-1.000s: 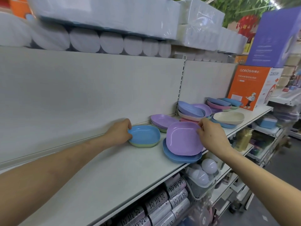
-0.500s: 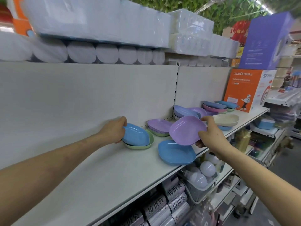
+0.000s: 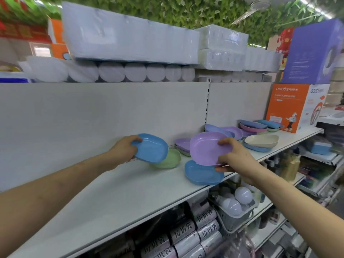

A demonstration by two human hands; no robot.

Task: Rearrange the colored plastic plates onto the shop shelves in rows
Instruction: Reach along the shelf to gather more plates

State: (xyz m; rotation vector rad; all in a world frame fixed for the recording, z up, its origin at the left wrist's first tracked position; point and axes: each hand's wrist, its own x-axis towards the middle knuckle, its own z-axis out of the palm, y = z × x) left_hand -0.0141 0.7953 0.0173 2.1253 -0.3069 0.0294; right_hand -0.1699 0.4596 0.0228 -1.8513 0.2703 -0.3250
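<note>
I hold the blue plate (image 3: 151, 148) clear of the shelf (image 3: 111, 192) and tilted; my left hand (image 3: 124, 148) grips its left rim, thumb curled over the top edge, the other fingers tucked beneath. The green plate (image 3: 170, 159) lies directly below and just beyond those fingers, flat on the shelf; whether the two plates touch, I cannot tell.

My right hand (image 3: 236, 157) pinches the purple plate (image 3: 206, 148) at its right rim, thumb on the upper face, fingers curled under; that plate is also lifted and tilted. The second blue plate (image 3: 202, 175) rests on the shelf just below those fingertips, near the front edge.

Between the two hands, toward the back panel, sits a purple-topped stack (image 3: 181, 143). Beyond the right fingers lie a cream plate (image 3: 261, 140) on a blue one, then the far plates (image 3: 253, 126), piled in mixed colours beside an orange box (image 3: 290, 107).

Status, as I judge it: early stage.
- Done: two plates are lifted off and in hand; two single plates lie separated below them.
- Left: no row is yet formed; the stacks right of my right hand remain mixed and overlapping; the long bare stretch of shelf left of my left fingers has received nothing.
- Pending: both held plates need a place.
</note>
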